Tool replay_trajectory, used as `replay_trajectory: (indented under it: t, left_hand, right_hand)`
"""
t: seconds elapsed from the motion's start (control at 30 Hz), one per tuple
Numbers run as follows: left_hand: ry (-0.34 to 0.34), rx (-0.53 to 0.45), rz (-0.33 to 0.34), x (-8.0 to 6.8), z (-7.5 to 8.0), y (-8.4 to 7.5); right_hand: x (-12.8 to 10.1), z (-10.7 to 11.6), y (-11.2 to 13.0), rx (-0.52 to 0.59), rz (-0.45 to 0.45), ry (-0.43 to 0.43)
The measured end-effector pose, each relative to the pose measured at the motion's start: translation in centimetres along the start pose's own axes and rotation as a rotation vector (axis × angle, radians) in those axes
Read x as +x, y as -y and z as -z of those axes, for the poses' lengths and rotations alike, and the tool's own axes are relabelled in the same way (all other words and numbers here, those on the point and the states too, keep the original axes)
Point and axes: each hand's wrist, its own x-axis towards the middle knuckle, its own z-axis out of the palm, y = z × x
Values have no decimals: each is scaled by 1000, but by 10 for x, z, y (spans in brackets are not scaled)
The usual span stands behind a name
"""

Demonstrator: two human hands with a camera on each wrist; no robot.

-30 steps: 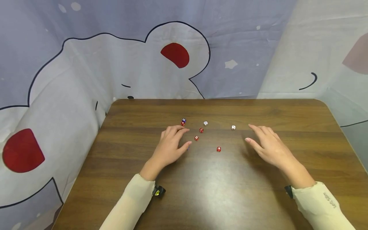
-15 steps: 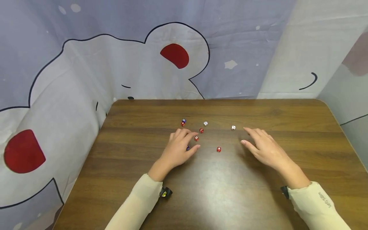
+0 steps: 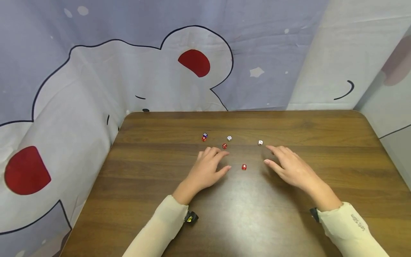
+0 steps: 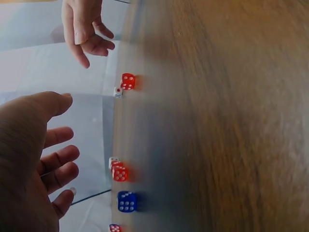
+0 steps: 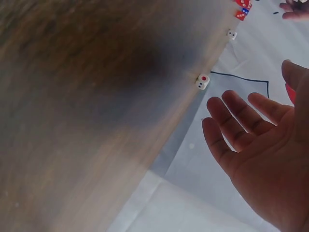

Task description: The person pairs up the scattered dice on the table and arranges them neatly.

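Neither hand grips anything: the left hand (image 3: 208, 170) lies palm down over the brown wooden table (image 3: 154, 171) with its fingers relaxed and spread, and the right hand (image 3: 290, 167) is held the same way, fingers straight and loose; the left wrist view shows the left palm (image 4: 26, 159) empty and the right wrist view shows the right palm (image 5: 270, 159) empty too. Both wear cream sleeves (image 3: 353, 228). Behind and beside the table hangs a pale cloth backdrop (image 3: 96, 71) printed with black outlines and red patches. Between the 2 hands a red die (image 3: 244, 167) lies on the table, close to the left thumb but apart from it. Another red die (image 3: 224, 146) sits just beyond the left fingertips. Farther back are a white die (image 3: 229, 138) and a pair, 1 blue die (image 3: 205, 135) touching 1 red die (image 3: 203, 139). A second white die (image 3: 260, 142) lies just beside the right index fingertip, with 1 red pip up in the right wrist view (image 5: 203, 80)
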Motion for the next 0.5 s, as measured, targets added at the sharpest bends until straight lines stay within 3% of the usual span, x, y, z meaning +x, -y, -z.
replay_trajectory:
  t: [0.5]
  left_hand:
    - [46, 5, -14, 9, -14, -16]
  right_hand:
    - [1, -7, 4, -11, 41, 24]
